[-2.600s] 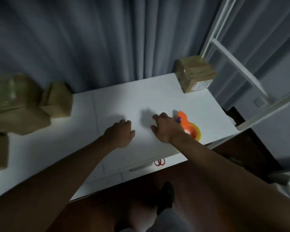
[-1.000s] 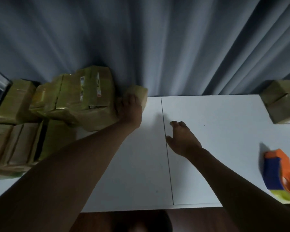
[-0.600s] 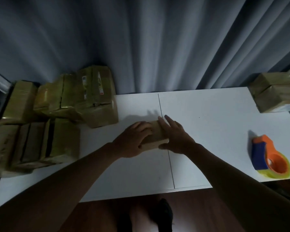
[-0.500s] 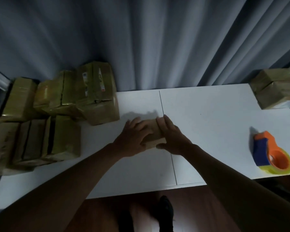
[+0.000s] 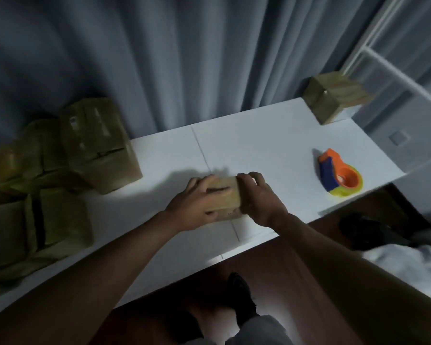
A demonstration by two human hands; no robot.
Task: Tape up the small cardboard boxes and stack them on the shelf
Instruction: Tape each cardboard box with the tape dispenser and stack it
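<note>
White table [image 5: 271,145]: left hand [image 5: 197,207] and right hand [image 5: 259,197] are gripping small cardboard box [image 5: 225,195], squaring it; next, reaching tape dispenser [image 5: 340,176] at 3 o'clock.

A white table [image 5: 271,148] carries a tape dispenser [image 5: 340,176]; left of it a small box [image 5: 224,197], far left piled boxes [image 5: 60,165], behind it another box [image 5: 334,100].

single head-worn view, looking steeply down and forward, close over white table [image 5: 271,145]
</note>
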